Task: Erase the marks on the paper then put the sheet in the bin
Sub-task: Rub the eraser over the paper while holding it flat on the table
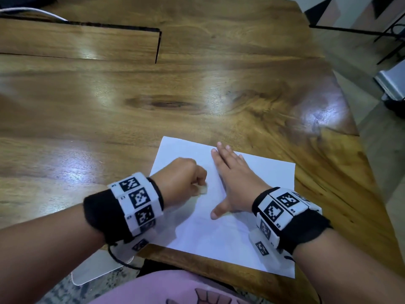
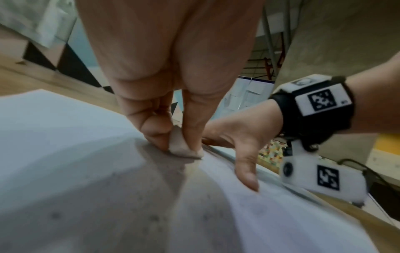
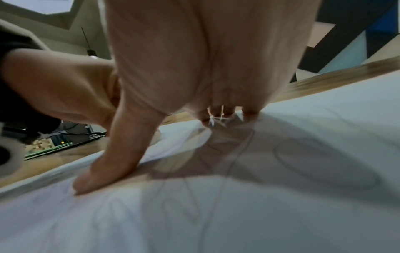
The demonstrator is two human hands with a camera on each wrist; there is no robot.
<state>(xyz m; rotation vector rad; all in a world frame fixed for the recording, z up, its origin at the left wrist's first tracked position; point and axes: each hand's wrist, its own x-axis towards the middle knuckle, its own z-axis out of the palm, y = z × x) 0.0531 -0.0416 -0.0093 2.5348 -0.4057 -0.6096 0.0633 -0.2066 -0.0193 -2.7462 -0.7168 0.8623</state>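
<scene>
Eraser [image 2: 184,147]: small, pale, worn block; pinched between curled fingers and thumb of the left hand [image 1: 183,178], lower face touching the sheet, centre of the head frame.
Right hand [image 1: 232,178]: fingers straight and spread, palm flat on the sheet just right of the eraser.
Sheet of paper [image 1: 263,172]: white, lying flat at the lower centre-right; faint pencil marks [image 3: 229,150] in loops and zigzags, visible in the right wrist view.
Table [image 1: 153,95]: glossy wood with dark grain and light reflections.
Floor, upper right: pale, with dark metal legs.
</scene>
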